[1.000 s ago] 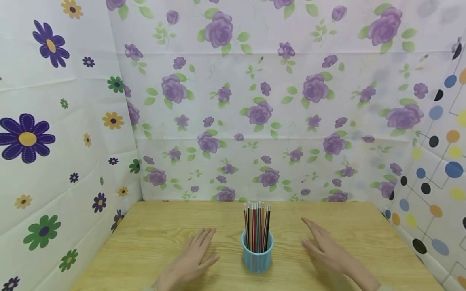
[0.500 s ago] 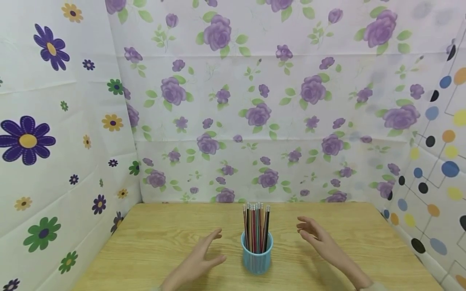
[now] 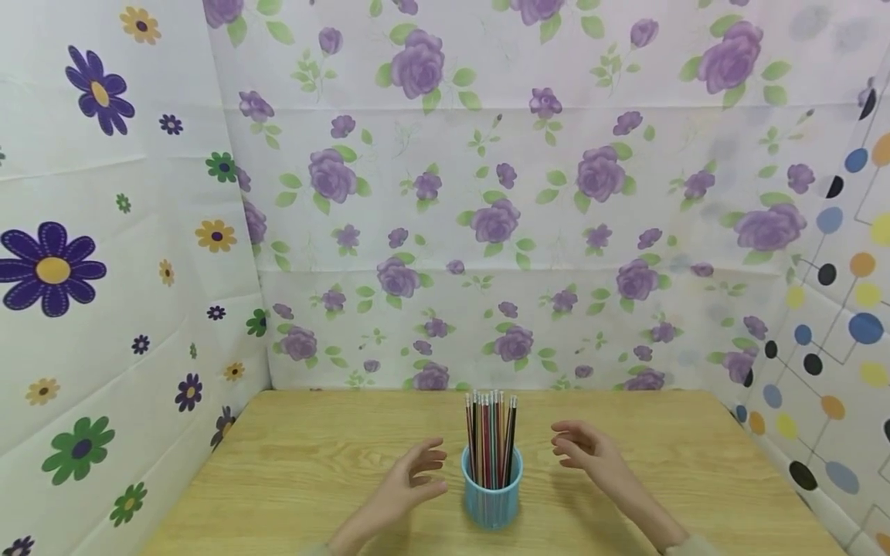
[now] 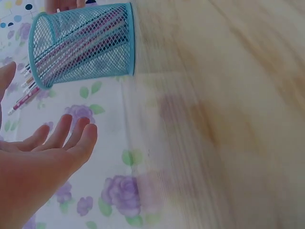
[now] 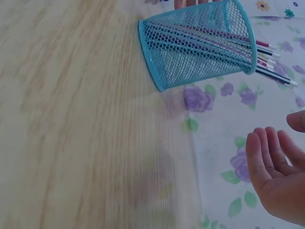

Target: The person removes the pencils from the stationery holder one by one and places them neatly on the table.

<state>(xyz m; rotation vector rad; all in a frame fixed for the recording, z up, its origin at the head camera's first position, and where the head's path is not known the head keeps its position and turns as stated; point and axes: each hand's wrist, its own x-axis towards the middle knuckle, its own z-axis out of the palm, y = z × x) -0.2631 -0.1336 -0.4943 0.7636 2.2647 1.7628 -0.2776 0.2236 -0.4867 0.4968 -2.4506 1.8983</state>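
Observation:
A light blue mesh pencil cup [image 3: 491, 506] stands upright on the wooden table, holding several pencils [image 3: 490, 440] with their eraser ends up. On its left, my left hand [image 3: 406, 483] hovers with relaxed, slightly bent fingers and the palm toward the cup. My right hand [image 3: 591, 455] faces it from the other side, fingers loosely bent, a little farther away. Neither hand touches the cup or holds anything. In the left wrist view the mesh cup [image 4: 83, 45] lies beyond my fingertips [image 4: 88, 131]. The right wrist view shows the same cup [image 5: 200, 45] past my right hand [image 5: 281, 176].
The wooden table [image 3: 299, 463] ends at a back wall covered in purple-rose cloth [image 3: 445, 232]. A daisy-print cloth [image 3: 125, 309] borders the left side, and a dotted cloth [image 3: 834, 347] the right.
Both hands have moved inward toward the pencil cup, and their fingers have gone from nearly straight to gently bent. The cup and pencils stay in place.

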